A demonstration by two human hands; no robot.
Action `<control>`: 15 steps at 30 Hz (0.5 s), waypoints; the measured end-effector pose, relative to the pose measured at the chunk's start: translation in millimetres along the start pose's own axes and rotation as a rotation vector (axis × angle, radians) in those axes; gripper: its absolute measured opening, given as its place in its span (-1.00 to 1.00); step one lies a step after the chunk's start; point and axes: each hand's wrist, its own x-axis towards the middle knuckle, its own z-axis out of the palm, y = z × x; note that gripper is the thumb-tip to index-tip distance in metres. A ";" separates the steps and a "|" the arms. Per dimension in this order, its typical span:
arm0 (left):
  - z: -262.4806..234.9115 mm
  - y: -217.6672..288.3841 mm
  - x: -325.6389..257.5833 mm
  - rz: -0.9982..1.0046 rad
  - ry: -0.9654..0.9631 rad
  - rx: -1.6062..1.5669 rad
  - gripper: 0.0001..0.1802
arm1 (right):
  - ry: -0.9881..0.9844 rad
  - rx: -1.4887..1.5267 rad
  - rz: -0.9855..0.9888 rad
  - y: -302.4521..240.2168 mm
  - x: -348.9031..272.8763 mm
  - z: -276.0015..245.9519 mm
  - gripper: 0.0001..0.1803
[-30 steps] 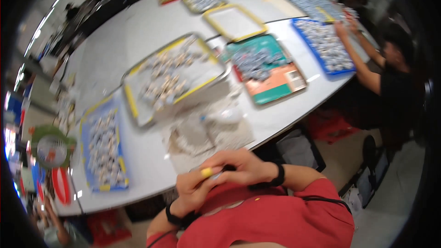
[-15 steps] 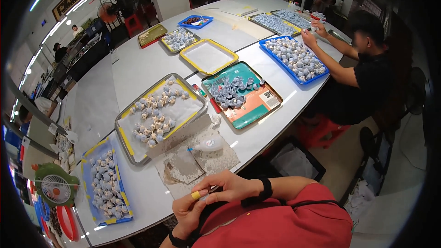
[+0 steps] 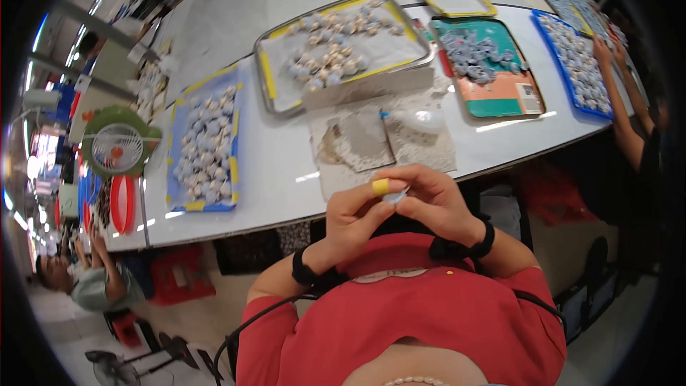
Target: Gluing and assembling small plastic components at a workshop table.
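My left hand [image 3: 351, 220] and my right hand [image 3: 441, 206] meet fingertip to fingertip in front of my red shirt, near the table's front edge. Pinched between them is a small pale blue-grey piece [image 3: 394, 197], mostly covered by the fingers. Yellow tape [image 3: 380, 186] wraps one finger of the left hand. Just beyond the hands lies a stained board [image 3: 421, 154] with a smaller flat plate [image 3: 366, 141] on it. A white squeeze bottle [image 3: 421, 121] with a blue tip rests on its side there.
A metal tray [image 3: 266, 78] of small blue-and-cream pieces stands behind the board. Left are a blue tray [image 3: 171, 171] of similar pieces and a green fan [image 3: 114, 141]. A tray [image 3: 493, 106] with curled grey-blue parts sits right, then another blue tray [image 3: 582, 104] beside a co-worker's arms [image 3: 625, 114].
The view has swung right and downward, so the table sits higher and further left trays appear nearer. Both hands keep pinching together, and the small piece shows more now.
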 end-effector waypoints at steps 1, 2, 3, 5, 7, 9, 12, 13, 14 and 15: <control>1.9 -3.3 1.3 -0.011 0.036 0.014 -0.70 | -0.040 0.044 -0.039 4.4 1.5 -2.7 -0.57; 3.0 -6.6 1.5 0.026 0.059 -0.037 -0.68 | -0.052 0.054 -0.052 3.7 3.3 -0.9 -0.54; 2.3 -8.3 -0.4 0.068 0.077 -0.087 -0.66 | -0.067 0.072 -0.027 3.1 4.4 0.9 -0.53; -0.3 -10.8 -3.8 0.049 0.074 -0.101 -0.64 | -0.072 0.092 -0.003 2.4 4.7 3.6 -0.52; -1.2 -10.6 -5.8 0.033 0.061 -0.120 -0.61 | -0.073 0.131 0.021 2.6 4.4 6.6 -0.52; -0.9 -9.0 -6.7 0.099 0.011 -0.157 -0.60 | -0.065 0.140 0.039 3.9 3.5 8.5 -0.53; -3.5 -13.8 -5.9 0.099 0.022 -0.134 -0.61 | -0.067 0.140 0.069 7.4 4.7 2.9 -0.53; -3.5 -11.9 -7.7 0.105 0.024 -0.132 -0.61 | -0.094 0.125 0.072 6.6 4.5 3.9 -0.54; -3.4 -10.2 -9.5 0.115 0.028 -0.133 -0.62 | -0.099 0.121 0.071 6.1 4.2 6.2 -0.54; -3.4 -8.6 -11.4 0.125 0.031 -0.135 -0.64 | -0.102 0.128 0.061 5.7 4.1 8.9 -0.55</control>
